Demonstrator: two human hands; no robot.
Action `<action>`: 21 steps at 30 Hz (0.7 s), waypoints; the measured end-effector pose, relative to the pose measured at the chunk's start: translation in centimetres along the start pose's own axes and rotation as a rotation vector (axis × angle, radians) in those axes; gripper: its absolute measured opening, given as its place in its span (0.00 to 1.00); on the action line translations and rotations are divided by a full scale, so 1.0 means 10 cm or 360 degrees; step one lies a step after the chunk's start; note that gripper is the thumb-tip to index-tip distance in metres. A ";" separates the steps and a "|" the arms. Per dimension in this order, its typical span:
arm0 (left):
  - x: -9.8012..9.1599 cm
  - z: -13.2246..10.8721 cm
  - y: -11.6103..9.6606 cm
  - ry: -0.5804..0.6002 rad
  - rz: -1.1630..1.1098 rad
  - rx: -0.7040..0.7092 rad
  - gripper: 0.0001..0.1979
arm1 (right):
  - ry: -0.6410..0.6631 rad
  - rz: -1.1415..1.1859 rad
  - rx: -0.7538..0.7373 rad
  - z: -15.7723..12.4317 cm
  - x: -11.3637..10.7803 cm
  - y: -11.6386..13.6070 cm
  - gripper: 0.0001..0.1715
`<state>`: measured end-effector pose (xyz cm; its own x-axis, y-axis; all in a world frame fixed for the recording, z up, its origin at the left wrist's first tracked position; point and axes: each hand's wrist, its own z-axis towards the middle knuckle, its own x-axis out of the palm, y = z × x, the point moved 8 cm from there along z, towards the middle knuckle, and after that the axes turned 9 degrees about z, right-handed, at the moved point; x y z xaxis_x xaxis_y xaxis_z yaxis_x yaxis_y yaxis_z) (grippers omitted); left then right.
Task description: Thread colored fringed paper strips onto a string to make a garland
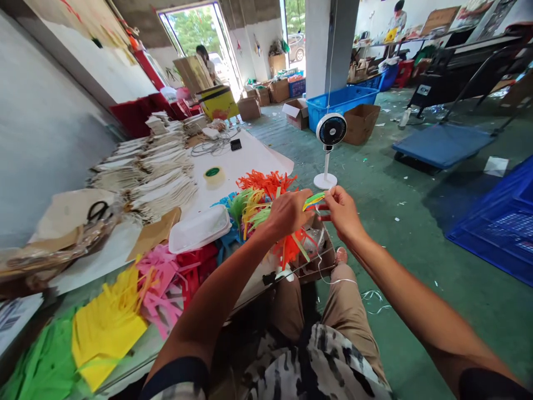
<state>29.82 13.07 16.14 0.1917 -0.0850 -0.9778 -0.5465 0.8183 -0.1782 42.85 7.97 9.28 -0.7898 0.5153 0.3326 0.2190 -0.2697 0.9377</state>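
My left hand (pixel 288 214) is closed around a bundle of thin coloured strips (pixel 313 201), green, yellow and blue, whose ends stick out toward the right. At those ends the fingers of my right hand (pixel 343 214) pinch together. A thin white string (pixel 320 256) hangs below my hands and runs across my right knee. Under and behind my left hand lies a pile of fringed strips, with orange ones (pixel 266 182) at the back. More orange strips (pixel 288 253) hang down below that hand, above an open cardboard box (pixel 327 261).
On the table are a white plastic tray (pixel 200 229), a roll of tape (pixel 214 175), pink strips (pixel 160 278), yellow sheets (pixel 108 322), green sheets (pixel 45 355) and stacked pale bundles (pixel 162 178). A white fan (pixel 331 130) stands beyond my hands. Blue crates (pixel 499 216) stand right.
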 end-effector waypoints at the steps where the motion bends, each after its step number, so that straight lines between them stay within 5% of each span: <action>1: 0.06 0.01 0.00 0.0090 0.0018 0.0042 0.13 | -0.0033 -0.0018 -0.0041 0.01 -0.06 0.04 0.28; 5: 0.33 0.05 -0.04 0.0292 -0.0001 0.0145 0.11 | -0.0034 -0.0025 -0.0156 0.01 -0.21 0.20 0.26; 9: 0.55 0.02 -0.15 0.0358 -0.0046 0.0134 0.12 | 0.0112 0.0201 0.0000 -0.03 -0.20 0.15 0.30; 15: 0.85 -0.09 -0.20 0.0429 -0.0078 -0.0157 0.15 | 0.0184 0.0295 0.0133 0.02 -0.22 -0.04 0.27; 21: 1.20 0.09 -0.23 0.0125 -0.0334 -0.0399 0.35 | -0.0117 0.0082 -0.0257 0.29 -0.36 -0.13 0.22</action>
<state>34.07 10.68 4.90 0.2633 -0.2886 -0.9206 -0.6872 0.6137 -0.3889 47.04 8.79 7.19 -0.7345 0.5539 0.3920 0.1588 -0.4212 0.8929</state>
